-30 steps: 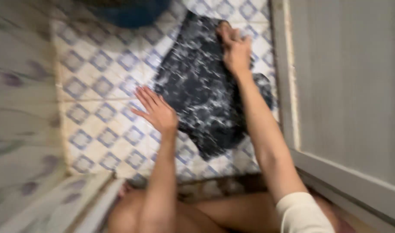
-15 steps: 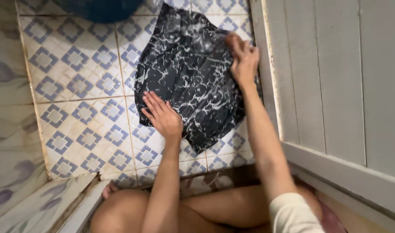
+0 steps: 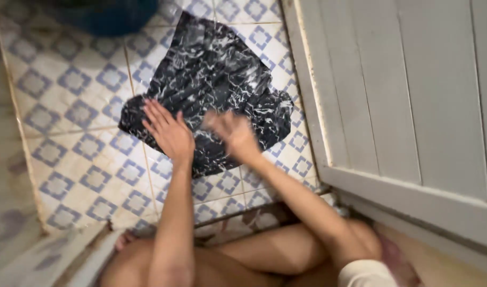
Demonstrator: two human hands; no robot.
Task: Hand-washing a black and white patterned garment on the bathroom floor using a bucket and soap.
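Black cloth (image 3: 211, 90), wet with white suds, lies spread on the tiled floor (image 3: 78, 133) beside the door (image 3: 392, 90), where I press both open hands, left (image 3: 169, 133) and right (image 3: 230, 133), flat to pin it.

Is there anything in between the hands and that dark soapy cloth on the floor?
Nothing visible. The left hand lies flat on the dark cloth near its lower left edge. The right hand is over the cloth's lower part, but it is blurred, so whether it touches cannot be told. The blue tub sits beyond the cloth's far corner.
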